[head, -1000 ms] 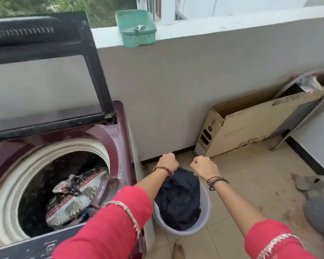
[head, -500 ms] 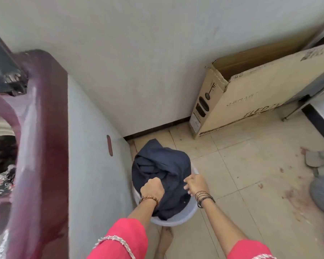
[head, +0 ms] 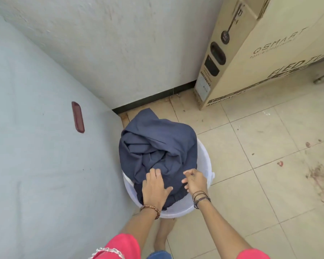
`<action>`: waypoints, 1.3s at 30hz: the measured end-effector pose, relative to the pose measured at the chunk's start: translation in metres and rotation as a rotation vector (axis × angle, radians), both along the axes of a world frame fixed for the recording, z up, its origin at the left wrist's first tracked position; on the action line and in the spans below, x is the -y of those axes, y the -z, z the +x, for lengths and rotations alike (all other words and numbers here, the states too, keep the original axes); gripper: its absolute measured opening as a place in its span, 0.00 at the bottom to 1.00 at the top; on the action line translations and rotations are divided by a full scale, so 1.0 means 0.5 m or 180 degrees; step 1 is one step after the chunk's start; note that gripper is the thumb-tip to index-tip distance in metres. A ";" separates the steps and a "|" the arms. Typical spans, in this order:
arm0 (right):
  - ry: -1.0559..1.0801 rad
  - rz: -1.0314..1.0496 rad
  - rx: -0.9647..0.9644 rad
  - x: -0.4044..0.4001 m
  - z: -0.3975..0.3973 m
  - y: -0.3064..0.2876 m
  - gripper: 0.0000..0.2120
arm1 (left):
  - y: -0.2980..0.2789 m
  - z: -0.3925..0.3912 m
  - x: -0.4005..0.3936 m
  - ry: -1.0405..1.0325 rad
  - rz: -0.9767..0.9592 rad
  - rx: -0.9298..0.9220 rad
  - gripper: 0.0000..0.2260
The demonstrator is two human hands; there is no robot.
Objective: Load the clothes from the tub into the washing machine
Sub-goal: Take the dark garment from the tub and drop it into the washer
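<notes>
Filling the left of the head view is the pale grey side panel of the washing machine [head: 36,146], with a small dark red oblong handle [head: 78,117] set into it. Just beside its lower corner stands the translucent white tub [head: 204,161] on the tiled floor [head: 251,184], heaped with a crumpled navy blue garment [head: 157,144] that rises above the rim and hangs over the far edge.

At the near side of that heap, the left hand [head: 154,187] lies palm down on the cloth, fingers spread and only slightly bent, thumb out to the right; a beaded bracelet [head: 151,210] circles the wrist. Close to its right, the right hand [head: 195,181] hovers over the near right edge of the garment by the tub's rim, fingers loosely curled and parted, gripping nothing; whether the fingertips touch the fabric cannot be told. Dark thread bands [head: 201,198] wrap that wrist. Both arms end in red sleeves at the bottom.

Farther right, a tall cardboard box [head: 251,53] leans against the grey wall [head: 120,43], well apart from the tub.
</notes>
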State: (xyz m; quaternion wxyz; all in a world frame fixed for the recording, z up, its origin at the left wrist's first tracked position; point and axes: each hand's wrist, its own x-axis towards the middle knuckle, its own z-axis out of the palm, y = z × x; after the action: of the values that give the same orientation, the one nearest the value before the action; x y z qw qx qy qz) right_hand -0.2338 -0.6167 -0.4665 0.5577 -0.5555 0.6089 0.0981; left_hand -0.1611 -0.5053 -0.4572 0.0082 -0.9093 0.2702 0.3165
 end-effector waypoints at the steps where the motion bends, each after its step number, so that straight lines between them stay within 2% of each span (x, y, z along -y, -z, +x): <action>1: 0.0053 0.0022 0.0028 -0.005 -0.003 0.011 0.09 | 0.016 -0.003 0.002 0.0050 0.0143 0.0036 0.33; 3: 0.0142 0.0068 0.0069 -0.012 -0.009 0.023 0.08 | 0.046 -0.002 0.006 0.0290 0.0462 0.0081 0.34; 6: 0.0195 0.0070 0.0090 -0.013 -0.015 0.027 0.07 | 0.076 0.016 0.002 0.0760 0.0626 0.0227 0.21; 8: 0.0214 0.0050 0.0103 -0.011 -0.020 0.022 0.08 | 0.078 0.030 -0.005 0.0714 0.0415 0.0092 0.15; 14: 0.0212 -0.0002 0.0113 -0.020 -0.045 -0.020 0.09 | -0.017 0.051 -0.002 -0.1132 -0.0700 -0.0615 0.12; 20: 0.0504 0.0007 0.0281 -0.030 -0.059 -0.094 0.10 | -0.163 0.048 0.053 -0.2401 -0.1924 -0.0971 0.10; 21: 0.0643 0.0062 0.0318 -0.030 -0.059 -0.107 0.11 | -0.186 0.052 0.062 -0.2612 -0.2069 -0.1029 0.12; 25: 0.1437 0.0382 0.0459 -0.039 -0.052 -0.162 0.18 | -0.267 0.079 0.096 -0.2993 -0.2565 -0.1199 0.15; 29: 0.1864 0.0564 0.0265 -0.048 -0.046 -0.199 0.34 | -0.350 0.116 0.126 -0.3358 -0.2961 -0.1552 0.10; 31: 0.2054 0.1102 0.0680 -0.051 -0.037 -0.225 0.30 | -0.388 0.135 0.133 -0.3464 -0.3076 -0.1702 0.08; 33: 0.2032 0.1385 0.0888 -0.052 -0.024 -0.247 0.32 | -0.429 0.151 0.138 -0.3518 -0.3094 -0.1792 0.08; 36: 0.2011 0.1501 0.1112 -0.041 -0.008 -0.271 0.36 | -0.479 0.169 0.141 -0.3502 -0.3044 -0.1685 0.08; 37: 0.2037 0.1546 0.1184 -0.037 0.000 -0.296 0.33 | -0.494 0.173 0.141 -0.3510 -0.2984 -0.1651 0.07; 39: 0.2164 0.1476 0.1154 -0.022 0.009 -0.283 0.27 | -0.523 0.178 0.144 -0.3532 -0.2852 -0.1621 0.12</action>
State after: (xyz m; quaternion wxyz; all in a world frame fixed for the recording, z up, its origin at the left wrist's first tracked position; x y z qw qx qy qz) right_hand -0.2293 -0.6056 -0.3252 0.7657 -0.1924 0.6112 -0.0558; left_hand -0.0721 -0.5773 -0.1956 -0.5853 -0.7270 -0.1307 0.3344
